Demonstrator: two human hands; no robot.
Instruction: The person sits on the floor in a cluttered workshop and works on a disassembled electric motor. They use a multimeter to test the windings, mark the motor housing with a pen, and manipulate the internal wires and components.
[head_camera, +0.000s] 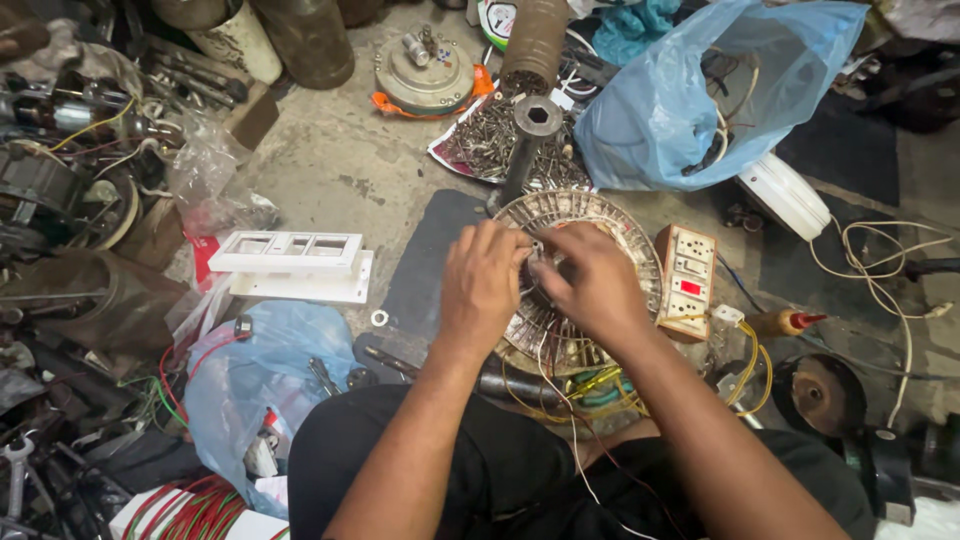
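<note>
A round slotted metal stator core (622, 228) lies on the floor in front of my knees. Both hands rest on its middle. My left hand (482, 285) covers the left side of the core, fingers curled toward the centre. My right hand (588, 280) presses on the centre, fingertips pinched together at something too small to make out. Thin wires (580, 385), yellow, green and red, trail from under the core toward my lap. A dark metal pipe with a hexagonal socket top (530, 140) stands just behind the core.
A wooden switchboard with sockets (686, 280) sits to the right of the core. White plastic switch frames (295, 265) lie to the left. Blue plastic bags (690, 95) (250, 385), a pile of screws (485, 145), a grinding wheel (820, 395) and motor parts crowd the floor.
</note>
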